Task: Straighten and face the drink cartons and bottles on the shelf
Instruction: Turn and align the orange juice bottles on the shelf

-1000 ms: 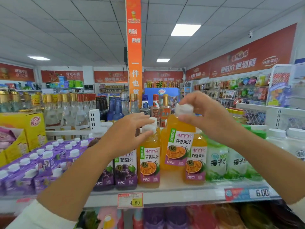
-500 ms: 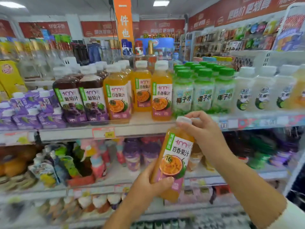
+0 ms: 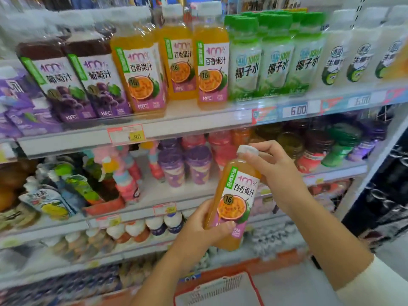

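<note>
1. At the bottom centre of the frame sits a white mesh basket with a red rim (image 3: 220, 288), cut off by the lower edge.
2. Just above it, in the lower middle, the left hand (image 3: 196, 231) grasps the lower body of a clear plastic bottle of orange passion-fruit juice (image 3: 234, 202); the thumb curls across the foot of the label; the bottle tilts with its white cap toward the upper right, label facing the camera, in front of the lower shelves and resting on none.
3. The right hand (image 3: 276, 171), right of centre, curls its fingers round the cap and neck.
4. Farther back, the pale shelf edge (image 3: 198, 127) crosses the frame; it bears a yellow 4.80 price tag (image 3: 127, 135) and a white 6.00 price tag (image 3: 298, 110).
5. On that shelf, from left to right, stand two dark purple grape-juice bottles (image 3: 59, 85); three matching orange juice bottles (image 3: 141, 74), the middle one set further back; green-capped coconut-water bottles (image 3: 245, 62); and white-capped pale bottles (image 3: 335, 54), blurred, at upper right.
</note>
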Available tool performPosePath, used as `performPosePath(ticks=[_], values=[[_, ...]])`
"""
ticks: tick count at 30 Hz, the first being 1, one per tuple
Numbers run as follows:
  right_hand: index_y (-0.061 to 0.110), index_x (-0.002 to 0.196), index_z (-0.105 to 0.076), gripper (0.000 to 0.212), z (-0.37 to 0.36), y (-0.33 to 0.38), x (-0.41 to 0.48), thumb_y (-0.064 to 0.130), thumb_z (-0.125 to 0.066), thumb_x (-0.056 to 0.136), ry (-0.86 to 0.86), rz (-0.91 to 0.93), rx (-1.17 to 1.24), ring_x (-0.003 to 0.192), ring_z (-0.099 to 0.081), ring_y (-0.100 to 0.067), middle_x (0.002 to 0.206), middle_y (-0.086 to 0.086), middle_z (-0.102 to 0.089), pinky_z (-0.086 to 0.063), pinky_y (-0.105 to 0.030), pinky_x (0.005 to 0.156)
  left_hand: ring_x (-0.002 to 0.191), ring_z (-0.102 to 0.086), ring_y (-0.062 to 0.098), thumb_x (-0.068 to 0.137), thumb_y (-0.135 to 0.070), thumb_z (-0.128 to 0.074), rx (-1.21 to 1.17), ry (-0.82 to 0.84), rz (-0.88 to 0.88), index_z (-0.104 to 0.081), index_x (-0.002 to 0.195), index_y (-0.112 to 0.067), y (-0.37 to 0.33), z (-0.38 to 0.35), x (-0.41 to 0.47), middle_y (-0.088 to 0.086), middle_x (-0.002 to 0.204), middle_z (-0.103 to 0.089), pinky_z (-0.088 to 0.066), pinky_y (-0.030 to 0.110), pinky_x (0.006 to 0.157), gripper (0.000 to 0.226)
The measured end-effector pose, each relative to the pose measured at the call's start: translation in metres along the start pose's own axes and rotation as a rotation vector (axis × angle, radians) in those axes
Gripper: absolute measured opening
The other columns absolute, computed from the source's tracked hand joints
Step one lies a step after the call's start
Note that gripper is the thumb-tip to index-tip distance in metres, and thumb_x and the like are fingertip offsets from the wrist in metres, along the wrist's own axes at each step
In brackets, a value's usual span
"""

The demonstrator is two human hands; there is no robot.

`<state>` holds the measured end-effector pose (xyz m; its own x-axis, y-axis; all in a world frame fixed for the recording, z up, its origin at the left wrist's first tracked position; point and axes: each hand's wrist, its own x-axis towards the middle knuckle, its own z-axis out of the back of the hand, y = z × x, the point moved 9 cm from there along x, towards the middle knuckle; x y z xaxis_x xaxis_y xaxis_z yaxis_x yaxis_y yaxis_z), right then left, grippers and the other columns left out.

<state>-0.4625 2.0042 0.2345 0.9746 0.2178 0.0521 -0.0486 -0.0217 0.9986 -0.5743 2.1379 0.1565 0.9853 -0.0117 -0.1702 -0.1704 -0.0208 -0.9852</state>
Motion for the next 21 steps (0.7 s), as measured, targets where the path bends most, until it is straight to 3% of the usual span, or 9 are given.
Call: performPosePath(ticks=[6, 9, 11, 13, 16, 18, 21], values=[[0.029, 0.105, -0.063, 0.015, -0.021, -0.023, -0.013, 0.029, -0.065, 0.090, -0.046, -0.076, 0.036, 0.080, -0.069, -0.012, 0.099, 0.001, -0.071, -0.054, -0.027, 0.059, 0.099, -0.069, 0.006, 0.077, -0.034, -0.078, 0.023, 0.092, 0.036, -0.055, 0.120, -0.040, 0.013, 0.033, 0.002, -0.017, 0.108, -0.072, -0.054, 0.019, 0.075, 0.049], [0.029, 0.102, -0.061, 0.021, -0.025, -0.030, -0.019, 0.031, -0.072, 0.084, -0.132, -0.082, 0.000, 0.086, -0.071, -0.018, 0.098, 0.001, -0.073, -0.060, -0.043, 0.068, 0.095, -0.067, -0.002, 0.081, -0.031, -0.077, 0.096, 0.100, 0.014, -0.052, 0.117, -0.044, 0.016, 0.044, 0.004, -0.027, 0.103, -0.069, -0.052, 0.013, 0.071, 0.046], [0.029, 0.100, -0.059, 0.028, -0.026, -0.037, -0.022, 0.034, -0.076, 0.079, -0.199, -0.099, -0.016, 0.088, -0.072, -0.025, 0.099, -0.002, -0.073, -0.055, -0.057, 0.077, 0.093, -0.065, -0.008, 0.082, -0.027, -0.076, 0.164, 0.105, -0.016, -0.051, 0.114, -0.045, 0.016, 0.048, 0.004, -0.034, 0.100, -0.066, -0.050, 0.009, 0.068, 0.045], [0.029, 0.099, -0.058, 0.029, -0.025, -0.044, -0.024, 0.035, -0.077, 0.078, -0.247, -0.126, -0.012, 0.091, -0.071, -0.028, 0.100, -0.003, -0.071, -0.053, -0.061, 0.081, 0.092, -0.063, -0.011, 0.081, -0.027, -0.077, 0.205, 0.106, -0.025, -0.049, 0.115, -0.047, 0.019, 0.050, 0.003, -0.037, 0.099, -0.064, -0.049, 0.007, 0.069, 0.047], [0.026, 0.097, -0.059, 0.024, -0.021, -0.051, -0.023, 0.032, -0.075, 0.081, -0.283, -0.148, 0.005, 0.082, -0.071, -0.021, 0.100, -0.003, -0.070, -0.055, -0.056, 0.079, 0.089, -0.063, -0.013, 0.080, -0.031, -0.078, 0.235, 0.110, -0.026, -0.046, 0.110, -0.053, 0.021, 0.048, 0.002, -0.042, 0.096, -0.061, -0.048, 0.006, 0.068, 0.049], [0.022, 0.098, -0.059, 0.021, -0.018, -0.055, -0.022, 0.026, -0.074, 0.083, -0.283, -0.125, 0.055, 0.077, -0.070, -0.013, 0.096, 0.000, -0.071, -0.056, -0.048, 0.069, 0.091, -0.064, -0.011, 0.078, -0.035, -0.079, 0.197, 0.121, 0.001, -0.045, 0.116, -0.053, 0.025, 0.048, 0.004, -0.040, 0.100, -0.063, -0.051, 0.010, 0.072, 0.055], [0.020, 0.099, -0.060, 0.017, -0.014, -0.059, -0.018, 0.017, -0.070, 0.086, -0.247, -0.086, 0.223, 0.081, -0.067, -0.015, 0.096, -0.004, -0.068, -0.048, -0.038, 0.063, 0.106, -0.065, 0.002, 0.068, -0.050, -0.083, 0.058, 0.192, 0.073, -0.046, 0.129, -0.049, 0.035, 0.045, 0.010, -0.025, 0.115, -0.067, -0.053, 0.031, 0.094, 0.071]])
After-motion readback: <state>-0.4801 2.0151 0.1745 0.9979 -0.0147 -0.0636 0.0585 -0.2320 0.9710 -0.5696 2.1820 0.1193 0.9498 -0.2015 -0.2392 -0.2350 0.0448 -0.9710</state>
